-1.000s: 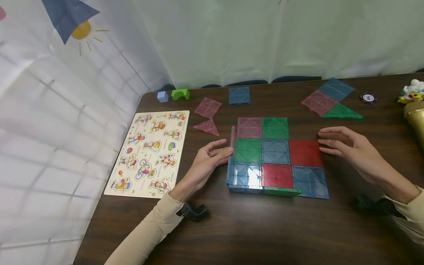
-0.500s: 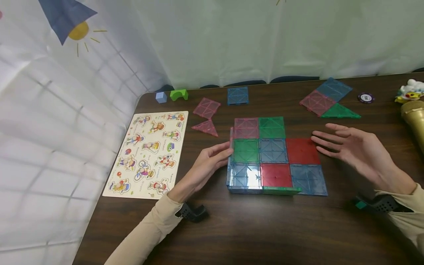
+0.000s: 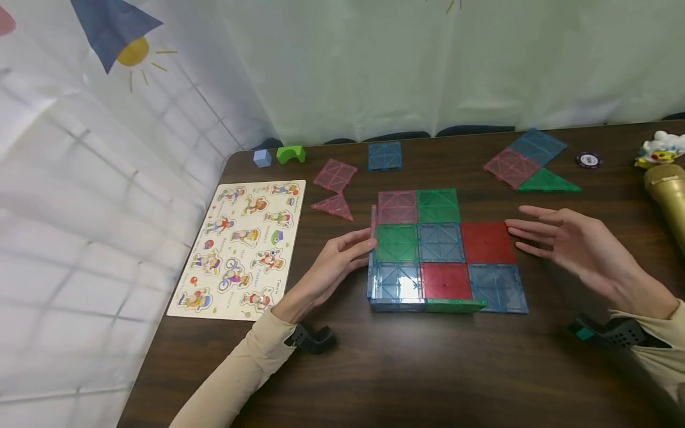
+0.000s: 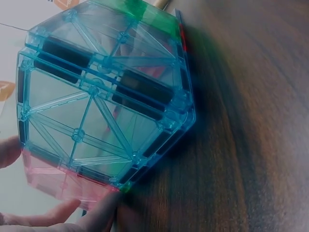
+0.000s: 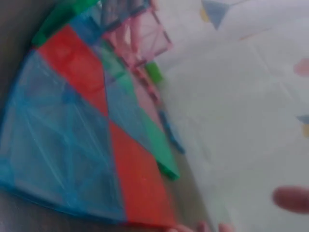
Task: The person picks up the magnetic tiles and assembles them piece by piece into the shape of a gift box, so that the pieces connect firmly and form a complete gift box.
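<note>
Your left hand (image 3: 338, 258) pinches a pink wall (image 4: 52, 181), the right hand (image 3: 584, 249) loose. The tile floor (image 3: 440, 243) has only two sides walled.

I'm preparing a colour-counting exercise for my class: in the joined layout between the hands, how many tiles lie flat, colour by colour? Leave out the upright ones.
Blue tiles: 3
Green tiles: 2
Red tiles: 2
Pink tile: 1
Total: 8

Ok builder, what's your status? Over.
Left hand holds upright pink tile. Right hand holds nothing, beside rightmost red tile. Puzzle board off left, seemingly out of the way.
</note>
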`<act>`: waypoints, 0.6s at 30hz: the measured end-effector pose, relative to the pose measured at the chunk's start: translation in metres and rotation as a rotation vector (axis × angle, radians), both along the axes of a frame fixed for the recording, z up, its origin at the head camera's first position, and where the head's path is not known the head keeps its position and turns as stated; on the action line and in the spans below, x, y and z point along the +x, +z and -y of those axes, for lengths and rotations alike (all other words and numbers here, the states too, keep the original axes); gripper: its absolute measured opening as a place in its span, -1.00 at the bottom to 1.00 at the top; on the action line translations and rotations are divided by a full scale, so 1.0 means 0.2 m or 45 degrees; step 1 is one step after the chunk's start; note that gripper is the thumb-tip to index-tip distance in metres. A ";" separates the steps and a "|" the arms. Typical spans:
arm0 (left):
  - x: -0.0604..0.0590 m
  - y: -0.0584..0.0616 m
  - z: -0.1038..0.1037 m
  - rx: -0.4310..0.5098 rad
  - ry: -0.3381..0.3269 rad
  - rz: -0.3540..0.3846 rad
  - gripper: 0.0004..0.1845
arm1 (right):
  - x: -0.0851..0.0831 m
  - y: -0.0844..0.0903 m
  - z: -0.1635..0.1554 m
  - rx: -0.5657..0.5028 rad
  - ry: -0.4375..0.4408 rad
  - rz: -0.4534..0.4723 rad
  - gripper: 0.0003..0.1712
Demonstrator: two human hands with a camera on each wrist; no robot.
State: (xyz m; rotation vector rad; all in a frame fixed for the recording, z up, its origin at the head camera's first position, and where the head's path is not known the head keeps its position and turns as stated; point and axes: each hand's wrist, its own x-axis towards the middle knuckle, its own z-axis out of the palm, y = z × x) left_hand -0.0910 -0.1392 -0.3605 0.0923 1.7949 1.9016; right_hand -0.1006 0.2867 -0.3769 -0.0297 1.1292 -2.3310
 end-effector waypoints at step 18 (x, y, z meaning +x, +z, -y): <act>0.01 -0.01 -0.01 -0.025 0.009 -0.006 -0.38 | 0.03 -0.05 0.09 0.267 0.213 -0.324 -0.43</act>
